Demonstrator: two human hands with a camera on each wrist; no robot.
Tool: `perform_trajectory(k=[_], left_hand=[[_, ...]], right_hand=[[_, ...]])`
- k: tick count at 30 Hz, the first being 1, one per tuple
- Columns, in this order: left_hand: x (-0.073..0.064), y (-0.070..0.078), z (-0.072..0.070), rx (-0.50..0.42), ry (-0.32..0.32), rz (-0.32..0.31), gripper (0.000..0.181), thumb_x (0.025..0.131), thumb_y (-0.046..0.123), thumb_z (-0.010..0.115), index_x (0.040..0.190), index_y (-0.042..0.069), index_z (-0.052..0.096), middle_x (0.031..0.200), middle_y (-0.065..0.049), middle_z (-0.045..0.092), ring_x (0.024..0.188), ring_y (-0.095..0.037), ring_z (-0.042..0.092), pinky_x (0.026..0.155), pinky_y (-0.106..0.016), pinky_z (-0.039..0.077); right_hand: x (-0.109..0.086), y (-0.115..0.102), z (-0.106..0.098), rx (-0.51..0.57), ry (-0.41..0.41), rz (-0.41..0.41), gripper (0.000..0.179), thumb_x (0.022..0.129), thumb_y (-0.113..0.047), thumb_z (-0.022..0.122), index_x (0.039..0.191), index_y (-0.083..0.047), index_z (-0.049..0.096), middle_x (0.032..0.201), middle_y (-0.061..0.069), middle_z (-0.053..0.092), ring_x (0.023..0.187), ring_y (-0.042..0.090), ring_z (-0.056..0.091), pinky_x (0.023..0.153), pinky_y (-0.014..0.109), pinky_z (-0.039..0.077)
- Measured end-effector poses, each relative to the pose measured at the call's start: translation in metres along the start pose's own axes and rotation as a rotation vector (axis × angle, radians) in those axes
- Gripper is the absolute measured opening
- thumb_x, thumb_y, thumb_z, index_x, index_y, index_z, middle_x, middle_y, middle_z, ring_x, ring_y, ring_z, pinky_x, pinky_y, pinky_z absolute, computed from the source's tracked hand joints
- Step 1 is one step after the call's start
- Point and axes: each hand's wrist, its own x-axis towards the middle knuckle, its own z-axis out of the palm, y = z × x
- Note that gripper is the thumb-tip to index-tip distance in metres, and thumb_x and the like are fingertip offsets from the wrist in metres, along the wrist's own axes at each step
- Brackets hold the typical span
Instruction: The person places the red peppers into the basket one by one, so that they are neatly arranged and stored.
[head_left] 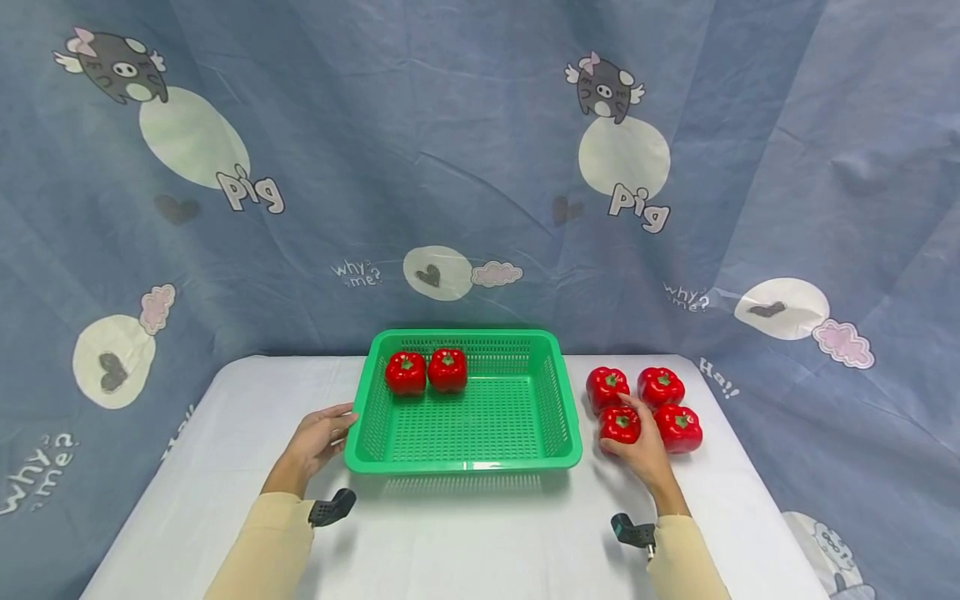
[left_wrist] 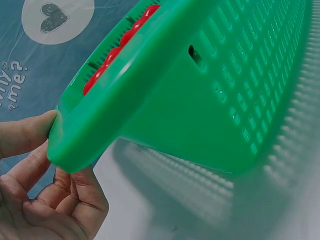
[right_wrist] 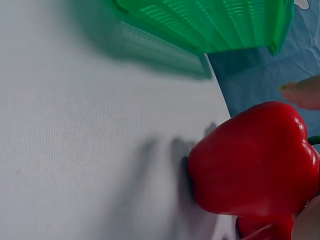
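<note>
In the head view, a green rectangular plastic basket point(head_left: 405, 467) with slotted walls stands on the white worktop point(head_left: 480, 542), and two glossy red bell peppers point(head_left: 406, 373) with green stems sit side by side near its far left corner. To the right of the basket, four more lie grouped on the worktop. The right hand point(head_left: 647, 446) is at the near left red bell pepper point(head_left: 618, 427) of that group, fingers and thumb curled round its sides. The far left red bell pepper point(head_left: 606, 385) is just beside it, so a slim reach into that gap, followed by a straight lift, would probably disturb the group least. The left hand point(head_left: 315, 440) is at the basket's left side.

In the left wrist view, the left fingers grasp the basket's rim at a corner, thumb on the outer edge and the others curled beneath. A light, steady pinch should suffice here; pulling or levering up could tilt the basket and roll the peppers inside.

In the right wrist view, the same near left pepper fills the right side, its smooth flank facing the camera and its stem at the edge. One digit shows above it and another below; how firmly they press cannot be told. The skin looks slick, so an even hold across the widest part, clear of the stem, seems the safer choice.
</note>
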Motion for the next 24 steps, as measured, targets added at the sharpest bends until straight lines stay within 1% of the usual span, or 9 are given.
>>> perform_trajectory(k=[8, 11, 17, 20, 24], left_hand=[[-0.001, 0.002, 0.001, -0.014, 0.005, -0.011, 0.053, 0.095, 0.012, 0.059, 0.141, -0.006, 0.040, 0.093, 0.008, 0.063, 0.086, -0.006, 0.058, 0.076, -0.024, 0.050], [-0.002, 0.002, 0.001, -0.008, 0.003, -0.014, 0.053, 0.096, 0.013, 0.059, 0.141, -0.006, 0.041, 0.094, 0.008, 0.064, 0.087, -0.007, 0.058, 0.076, -0.024, 0.049], [-0.003, 0.003, 0.001, -0.001, 0.001, -0.019, 0.053, 0.096, 0.014, 0.059, 0.142, -0.005, 0.040, 0.097, 0.006, 0.063, 0.088, -0.007, 0.058, 0.075, -0.022, 0.050], [-0.004, 0.003, 0.001, -0.004, 0.000, -0.018, 0.053, 0.096, 0.012, 0.057, 0.142, -0.006, 0.039, 0.096, 0.007, 0.063, 0.087, -0.007, 0.058, 0.074, -0.022, 0.050], [-0.004, 0.003, 0.001, -0.005, 0.004, -0.015, 0.053, 0.096, 0.012, 0.058, 0.142, -0.007, 0.039, 0.093, 0.007, 0.063, 0.085, -0.007, 0.058, 0.073, -0.021, 0.050]], right_hand=[[0.001, 0.003, -0.001, -0.085, -0.007, -0.030, 0.080, 0.078, 0.004, 0.072, 0.146, -0.008, 0.032, 0.151, 0.023, 0.022, 0.140, 0.043, 0.017, 0.106, 0.063, 0.029], [0.000, 0.004, -0.001, -0.097, -0.013, -0.033, 0.080, 0.078, 0.004, 0.072, 0.146, -0.008, 0.032, 0.151, 0.023, 0.022, 0.139, 0.044, 0.018, 0.105, 0.063, 0.030], [0.002, 0.007, -0.001, -0.118, -0.014, -0.037, 0.078, 0.077, 0.002, 0.074, 0.144, -0.006, 0.035, 0.149, 0.023, 0.024, 0.138, 0.043, 0.020, 0.106, 0.064, 0.029], [0.001, 0.009, -0.001, -0.127, -0.023, -0.018, 0.079, 0.077, -0.001, 0.076, 0.144, -0.006, 0.036, 0.154, 0.022, 0.018, 0.140, 0.044, 0.017, 0.105, 0.064, 0.029], [0.000, 0.011, 0.000, -0.103, -0.039, -0.015, 0.078, 0.076, -0.003, 0.078, 0.143, -0.006, 0.037, 0.159, 0.018, 0.007, 0.142, 0.043, 0.012, 0.106, 0.063, 0.028]])
